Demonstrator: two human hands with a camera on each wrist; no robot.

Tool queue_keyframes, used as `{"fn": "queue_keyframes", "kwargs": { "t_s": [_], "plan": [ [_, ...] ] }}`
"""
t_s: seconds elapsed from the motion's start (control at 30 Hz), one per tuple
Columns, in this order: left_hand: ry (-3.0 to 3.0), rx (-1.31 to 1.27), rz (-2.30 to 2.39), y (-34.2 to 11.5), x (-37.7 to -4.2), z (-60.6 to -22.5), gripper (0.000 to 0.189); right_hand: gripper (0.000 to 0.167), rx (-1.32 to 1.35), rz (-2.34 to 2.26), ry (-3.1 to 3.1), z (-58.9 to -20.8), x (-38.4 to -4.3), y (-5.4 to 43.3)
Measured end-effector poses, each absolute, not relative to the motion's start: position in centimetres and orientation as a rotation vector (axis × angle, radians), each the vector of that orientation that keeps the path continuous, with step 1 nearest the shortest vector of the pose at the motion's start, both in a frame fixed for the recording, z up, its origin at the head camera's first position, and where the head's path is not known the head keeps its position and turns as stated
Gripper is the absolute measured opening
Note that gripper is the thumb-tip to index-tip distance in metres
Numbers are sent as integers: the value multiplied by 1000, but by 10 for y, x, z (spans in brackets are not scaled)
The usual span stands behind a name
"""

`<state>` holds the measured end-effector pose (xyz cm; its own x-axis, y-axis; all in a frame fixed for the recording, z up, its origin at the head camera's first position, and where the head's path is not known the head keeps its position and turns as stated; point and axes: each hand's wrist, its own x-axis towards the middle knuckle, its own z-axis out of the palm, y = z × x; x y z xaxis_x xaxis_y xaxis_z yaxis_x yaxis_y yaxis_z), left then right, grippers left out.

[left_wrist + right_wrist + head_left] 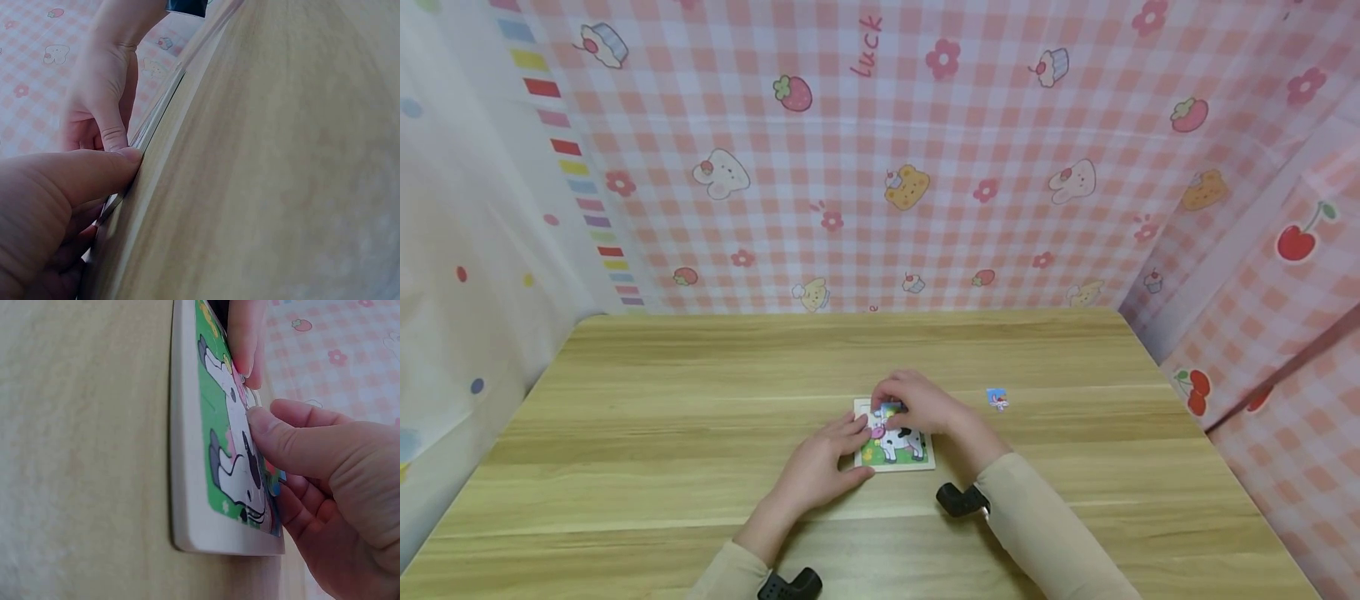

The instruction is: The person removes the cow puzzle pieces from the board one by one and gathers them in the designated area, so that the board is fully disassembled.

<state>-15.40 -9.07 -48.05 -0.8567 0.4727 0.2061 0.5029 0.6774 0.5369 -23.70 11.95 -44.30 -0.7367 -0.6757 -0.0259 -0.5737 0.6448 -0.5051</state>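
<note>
A square cow jigsaw puzzle in a pale wooden frame lies on the table, its printed cow on green grass. My right hand reaches over the upper part and pinches a colourful puzzle piece, thumb towards me. In the right wrist view this piece is mostly hidden by the fingers. At the left side of the board, my left hand rests with its fingers extended over the picture. Its thumb touches the near edge of the frame.
One loose blue puzzle piece lies to the right of the board. The wooden table ends at a checked pink cloth behind. Black wrist devices sit by both sleeves.
</note>
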Motion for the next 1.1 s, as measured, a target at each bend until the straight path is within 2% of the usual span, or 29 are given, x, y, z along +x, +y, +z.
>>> {"fn": "queue_keyframes", "kwargs": {
  "t_s": [0.17, 0.4, 1.1],
  "plan": [
    [-2840, -823, -930, -91, -154, -480, 56, 31, -996, -723, 2667, -449, -238, 121],
    [-2848, -812, -937, -91, -154, -480, 56, 21, -941, -787, 2679, -455, -238, 124],
    [-2832, -822, -913, -91, -154, -481, 56, 18, -922, -955, 2664, -463, -237, 127]
  ]
}}
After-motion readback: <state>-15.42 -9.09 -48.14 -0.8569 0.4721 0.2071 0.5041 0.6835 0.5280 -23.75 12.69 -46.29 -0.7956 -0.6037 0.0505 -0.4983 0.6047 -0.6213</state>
